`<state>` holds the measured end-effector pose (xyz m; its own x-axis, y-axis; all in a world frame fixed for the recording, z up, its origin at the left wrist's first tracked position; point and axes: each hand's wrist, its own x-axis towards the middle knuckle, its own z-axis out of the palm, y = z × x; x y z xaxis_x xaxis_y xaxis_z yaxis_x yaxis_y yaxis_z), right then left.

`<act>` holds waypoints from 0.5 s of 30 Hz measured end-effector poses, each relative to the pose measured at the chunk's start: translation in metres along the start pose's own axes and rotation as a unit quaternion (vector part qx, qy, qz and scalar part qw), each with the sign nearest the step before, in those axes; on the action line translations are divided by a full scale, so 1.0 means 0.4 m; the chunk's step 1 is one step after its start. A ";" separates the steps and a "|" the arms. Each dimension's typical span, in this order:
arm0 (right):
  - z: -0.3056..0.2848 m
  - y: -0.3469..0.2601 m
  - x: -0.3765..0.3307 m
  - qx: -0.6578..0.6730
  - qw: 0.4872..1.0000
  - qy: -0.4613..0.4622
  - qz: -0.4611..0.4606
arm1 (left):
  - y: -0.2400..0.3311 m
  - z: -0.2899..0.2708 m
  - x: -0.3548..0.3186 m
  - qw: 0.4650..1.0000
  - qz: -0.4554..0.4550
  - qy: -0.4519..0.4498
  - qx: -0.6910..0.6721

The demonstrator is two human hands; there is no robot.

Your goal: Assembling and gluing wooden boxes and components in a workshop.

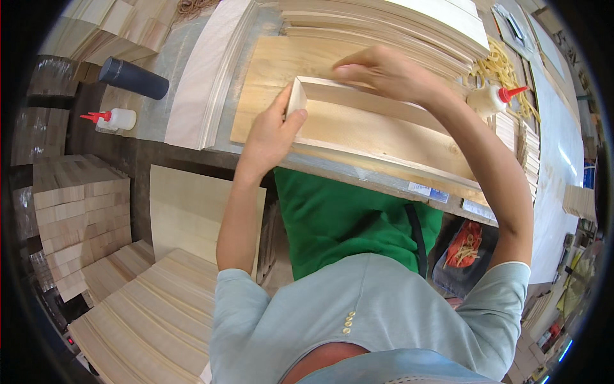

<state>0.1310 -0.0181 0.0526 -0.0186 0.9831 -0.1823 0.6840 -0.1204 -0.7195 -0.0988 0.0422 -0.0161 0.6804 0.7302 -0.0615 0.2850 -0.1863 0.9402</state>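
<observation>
A shallow wooden frame [393, 102] of thin pale boards stands on the bench in front of me, its long sides running left to right. My left hand [272, 131] grips its left end board [297, 99], thumb on the inner side and fingers on the outer. Just above the far long side is my right hand [377, 70], fingers stretched loosely leftward near the far left corner. Nothing shows in those fingers, though their undersides are hidden. Beneath the frame lies a flat wooden board [272, 61].
Board stacks [211, 70] stand left of the frame, with more [384, 25] behind. A red-tipped glue bottle [486, 101] and yellow bands [502, 64] sit right. Farther left are another red-tipped bottle [121, 119] and a dark cylinder [134, 78]. Wood piles [153, 307] fill the lower left.
</observation>
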 end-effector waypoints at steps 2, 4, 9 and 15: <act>0.037 -0.012 0.087 0.032 0.997 -0.070 -0.001 | 0.011 0.001 -0.007 0.999 -0.003 0.010 0.052; 0.033 -0.019 0.132 0.015 0.993 -0.117 0.028 | 0.012 0.009 -0.010 0.994 0.013 0.033 0.108; 0.028 -0.048 0.178 -0.033 0.973 -0.208 0.089 | 0.015 0.006 -0.006 0.989 0.041 0.038 0.139; 0.018 -0.091 0.186 -0.014 0.970 -0.193 0.148 | 0.032 0.002 -0.001 0.987 0.052 0.035 0.151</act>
<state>0.0996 0.0583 0.0603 -0.0866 0.7800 -0.6198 0.7205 -0.3806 -0.5796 -0.0950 0.0388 -0.0042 0.6706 0.7391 0.0629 0.4120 -0.4417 0.7970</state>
